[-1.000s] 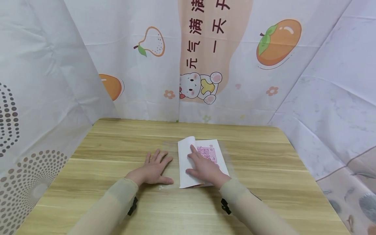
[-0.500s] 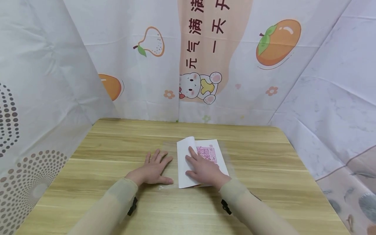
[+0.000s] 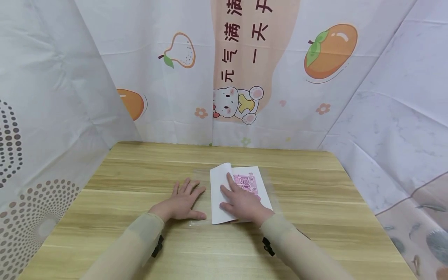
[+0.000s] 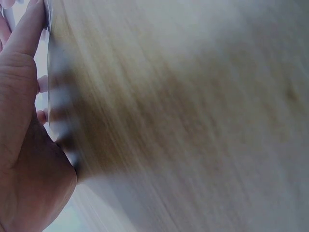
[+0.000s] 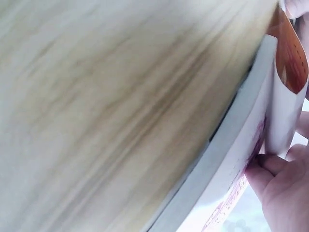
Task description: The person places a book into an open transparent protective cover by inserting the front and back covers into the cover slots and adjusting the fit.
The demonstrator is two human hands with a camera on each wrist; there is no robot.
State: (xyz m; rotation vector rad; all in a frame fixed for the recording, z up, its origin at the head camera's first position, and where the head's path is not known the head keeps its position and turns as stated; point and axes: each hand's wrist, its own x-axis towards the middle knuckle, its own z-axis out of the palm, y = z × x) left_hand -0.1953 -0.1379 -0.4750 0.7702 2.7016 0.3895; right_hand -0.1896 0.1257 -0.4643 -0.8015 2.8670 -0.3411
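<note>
A thick booklet (image 3: 249, 182) with pink printed characters lies on the table. Its white flap (image 3: 218, 190) is turned over to the left, with a slightly raised upper end. My right hand (image 3: 243, 203) rests on the flap and the print, fingers spread. In the right wrist view the flap curls up, showing an orange inner face (image 5: 292, 60), beside the booklet's thick edge (image 5: 224, 140). A clear plastic sheet (image 3: 200, 223) shows under the booklet on both sides. Left of it, my left hand (image 3: 182, 203) lies flat with spread fingers, its thumb on the sheet.
The wood-grain table (image 3: 147, 163) reaches back to a patterned curtain (image 3: 168, 93). More cloth hangs along the left and right sides. Each wrist carries a black strap buckle, such as the right one (image 3: 268, 246).
My right hand and the white flap have slid slightly left, and the flap's lower right corner has drawn back. My left hand has stayed in place.
</note>
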